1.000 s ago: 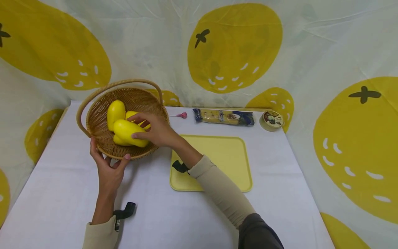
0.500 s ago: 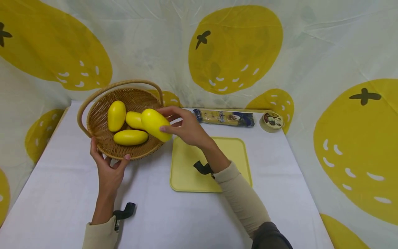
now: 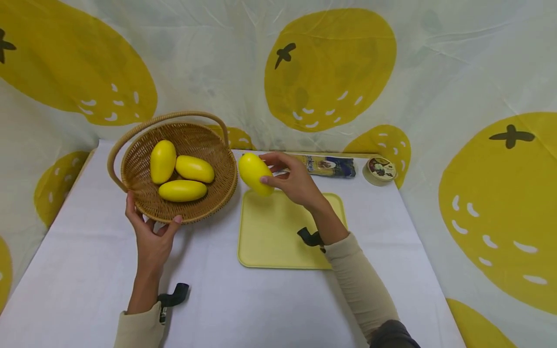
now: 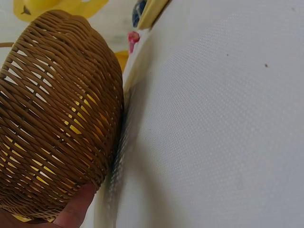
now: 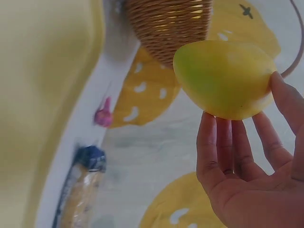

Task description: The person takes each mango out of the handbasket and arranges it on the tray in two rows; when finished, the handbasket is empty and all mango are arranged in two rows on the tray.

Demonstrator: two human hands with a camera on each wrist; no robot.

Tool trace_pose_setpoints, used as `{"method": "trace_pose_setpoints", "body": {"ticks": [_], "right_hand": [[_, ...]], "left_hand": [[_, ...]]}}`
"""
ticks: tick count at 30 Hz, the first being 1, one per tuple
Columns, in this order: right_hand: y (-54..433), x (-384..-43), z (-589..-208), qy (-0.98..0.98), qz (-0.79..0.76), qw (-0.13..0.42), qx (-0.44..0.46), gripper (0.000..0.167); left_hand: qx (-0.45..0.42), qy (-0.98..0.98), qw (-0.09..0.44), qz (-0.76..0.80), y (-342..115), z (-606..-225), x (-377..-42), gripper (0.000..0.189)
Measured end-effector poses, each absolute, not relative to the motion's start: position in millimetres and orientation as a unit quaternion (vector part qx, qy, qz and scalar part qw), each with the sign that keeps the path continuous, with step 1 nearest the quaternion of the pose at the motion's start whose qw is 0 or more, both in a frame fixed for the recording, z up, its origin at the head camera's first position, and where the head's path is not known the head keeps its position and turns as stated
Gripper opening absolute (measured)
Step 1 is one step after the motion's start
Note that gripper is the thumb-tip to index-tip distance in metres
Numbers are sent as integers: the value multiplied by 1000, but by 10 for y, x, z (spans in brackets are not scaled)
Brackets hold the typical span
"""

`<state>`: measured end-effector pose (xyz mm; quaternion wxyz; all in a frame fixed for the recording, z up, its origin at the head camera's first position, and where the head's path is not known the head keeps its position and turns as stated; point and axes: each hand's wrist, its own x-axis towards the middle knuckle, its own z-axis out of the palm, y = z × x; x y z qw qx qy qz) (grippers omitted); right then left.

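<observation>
My right hand [image 3: 300, 184] pinches a yellow mango [image 3: 254, 173] between thumb and fingers, in the air just right of the wicker basket [image 3: 217, 145] and over the far left corner of a pale yellow tray [image 3: 278, 237]. A greenish patch shows on the held mango [image 5: 223, 78] in the right wrist view. Three more mangoes [image 3: 183, 191] lie apart from it inside the basket. With my left hand [image 3: 154, 241] I grip the basket's near rim, thumb at the front, and the basket leans toward me. The left wrist view shows the woven underside [image 4: 57, 118].
Along the back edge lie a long blue and gold packet [image 3: 330, 166], partly behind my right hand, and a round tin [image 3: 380, 170]. A small pink item [image 5: 103, 114] shows in the right wrist view. Fruit-printed cloth [image 3: 330, 67] hangs behind the white table [image 3: 243, 304].
My right hand has lifted one mango out of the basket and carried it right, to above the tray's far left corner. The left hand and basket have stayed in place.
</observation>
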<state>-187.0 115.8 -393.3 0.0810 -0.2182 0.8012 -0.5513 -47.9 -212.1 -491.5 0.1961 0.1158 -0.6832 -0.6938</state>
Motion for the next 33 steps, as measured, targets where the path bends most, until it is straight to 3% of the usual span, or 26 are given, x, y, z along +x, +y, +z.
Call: {"method": "trace_pose_setpoints", "body": {"ticks": [18,27,33], "right_hand": [[1308,-1955,-4541,836,-496,148,-184,44],[1294,-2002,-4601,838,-476,187,-190,42],[1282,-2032,-4631,839,-472,186,-197,44]], "left_hand": [[112,-681,197,-697,-2135,-4923,-498,119],[113,-684,200,-693,-2131,-4923,-495,118],[114,-684,198,-693,-2129,-4920,-495,117]]}}
